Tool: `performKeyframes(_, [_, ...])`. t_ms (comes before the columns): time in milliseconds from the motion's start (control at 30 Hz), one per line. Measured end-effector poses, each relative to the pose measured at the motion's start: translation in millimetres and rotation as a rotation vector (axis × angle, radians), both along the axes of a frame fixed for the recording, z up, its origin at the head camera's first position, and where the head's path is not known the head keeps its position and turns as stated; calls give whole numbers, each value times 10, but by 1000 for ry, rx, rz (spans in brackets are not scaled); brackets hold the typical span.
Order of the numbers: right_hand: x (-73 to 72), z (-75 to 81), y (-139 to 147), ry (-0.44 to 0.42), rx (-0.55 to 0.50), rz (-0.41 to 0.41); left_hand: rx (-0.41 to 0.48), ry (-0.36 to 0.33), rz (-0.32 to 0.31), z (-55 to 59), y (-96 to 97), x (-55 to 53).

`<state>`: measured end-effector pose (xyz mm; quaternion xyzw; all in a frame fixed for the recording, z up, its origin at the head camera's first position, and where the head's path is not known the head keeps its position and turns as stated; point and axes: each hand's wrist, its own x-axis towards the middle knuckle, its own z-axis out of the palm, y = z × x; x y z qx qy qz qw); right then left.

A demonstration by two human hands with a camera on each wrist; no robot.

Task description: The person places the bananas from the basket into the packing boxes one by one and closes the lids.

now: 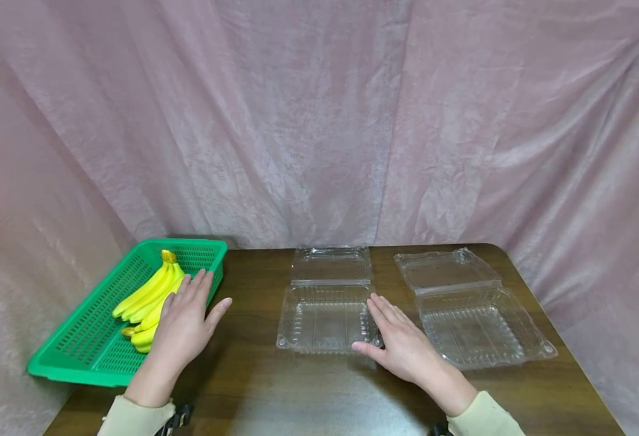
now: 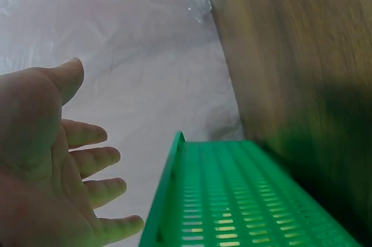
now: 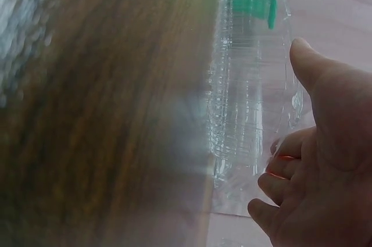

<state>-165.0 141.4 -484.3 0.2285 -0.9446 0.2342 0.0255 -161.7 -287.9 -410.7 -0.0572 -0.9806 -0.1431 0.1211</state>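
My left hand reaches over the right side of a green plastic basket, fingers straight and thumb spread, holding nothing. Yellow bananas lie in that basket, partly hidden behind the hand. In the left wrist view the palm stands beside the slotted basket wall. My right hand has its fingers extended at the right edge of a clear plastic clamshell container, whose lid is folded back. The right wrist view shows the fingers alongside the container's clear wall, gripping nothing.
A second clear clamshell container, also with its lid laid back, stands to the right near the table's right edge. Everything sits on a brown wooden table. A pink curtain hangs behind and around it.
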Motion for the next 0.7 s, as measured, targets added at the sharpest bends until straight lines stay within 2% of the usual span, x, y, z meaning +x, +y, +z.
performKeyframes(367, [-4, -6, 1, -6, -2, -5, 9, 20, 22, -47, -204, -58])
performKeyframes(700, [-8, -22, 5, -1, -5, -7, -18, 4, 48, -79, -378, -110])
